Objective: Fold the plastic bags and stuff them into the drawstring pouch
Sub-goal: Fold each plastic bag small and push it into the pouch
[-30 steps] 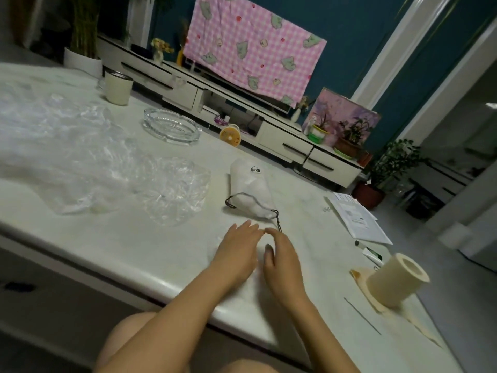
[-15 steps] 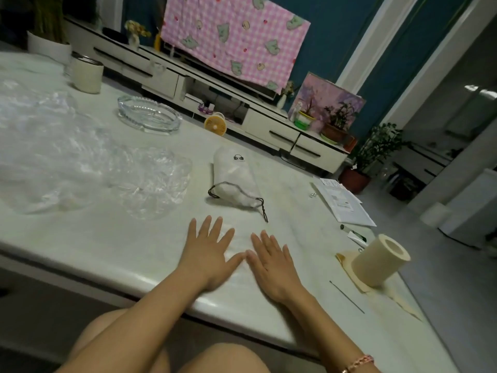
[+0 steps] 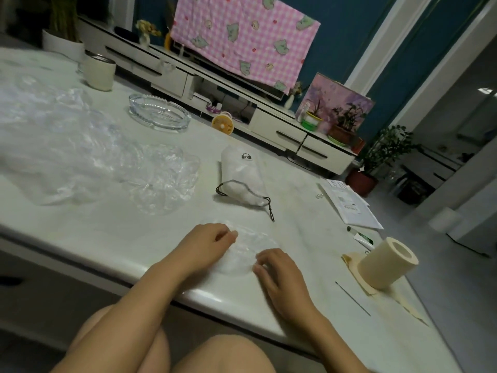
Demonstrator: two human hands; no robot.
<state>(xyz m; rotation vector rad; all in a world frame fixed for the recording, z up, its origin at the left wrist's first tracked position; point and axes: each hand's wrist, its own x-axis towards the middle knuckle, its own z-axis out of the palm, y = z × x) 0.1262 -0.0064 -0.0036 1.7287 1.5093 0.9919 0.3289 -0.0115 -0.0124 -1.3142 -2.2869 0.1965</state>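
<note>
both forearms are reaching over the table's (image 3: 102,238) near edge. left grip (image 3: 207,244) and right grip (image 3: 278,267) are resting knuckles-up, curled fingers (image 3: 232,234) pinching the plastic bag (image 3: 242,255) between them.

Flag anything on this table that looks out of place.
Nothing spilled or broken. A loose strip from the paper roll trails untidily along the table at right, and crumpled plastic bags sprawl unfolded at left.

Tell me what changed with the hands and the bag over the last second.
Half a second ago both hands lay flat, fingers spread, on the clear plastic bag. Now the left hand and right hand have curled their fingers and pinch its edges, left at the far side, right at the near side. The drawstring pouch, heap of loose bags, ashtray and paper roll stayed put.
</note>
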